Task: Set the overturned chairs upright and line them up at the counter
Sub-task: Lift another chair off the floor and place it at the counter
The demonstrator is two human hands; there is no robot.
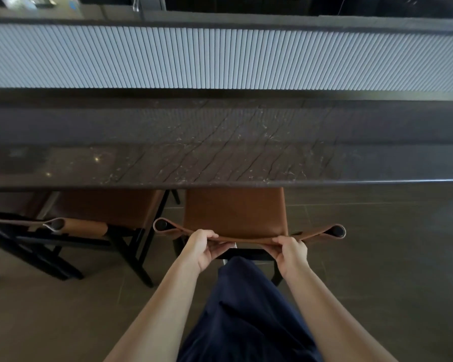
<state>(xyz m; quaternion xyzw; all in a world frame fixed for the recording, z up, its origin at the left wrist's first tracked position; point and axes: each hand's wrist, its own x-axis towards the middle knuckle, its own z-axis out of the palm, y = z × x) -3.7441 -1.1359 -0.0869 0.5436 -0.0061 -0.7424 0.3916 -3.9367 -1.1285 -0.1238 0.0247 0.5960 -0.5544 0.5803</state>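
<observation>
A brown leather chair (236, 210) with a black frame stands upright right in front of me, its seat partly under the edge of the dark stone counter (220, 152). My left hand (203, 248) and my right hand (289, 253) both grip the top edge of its leather backrest, fingers curled over it. A second brown chair (102, 210) stands upright to the left, also tucked under the counter, its backrest top reaching toward the frame's left edge.
Behind the counter rises a ribbed white panel (220, 56) with a darker ledge above. Grey floor tiles (377, 244) spread to the right of the held chair. My dark blue trouser leg (246, 309) sits just behind the chair.
</observation>
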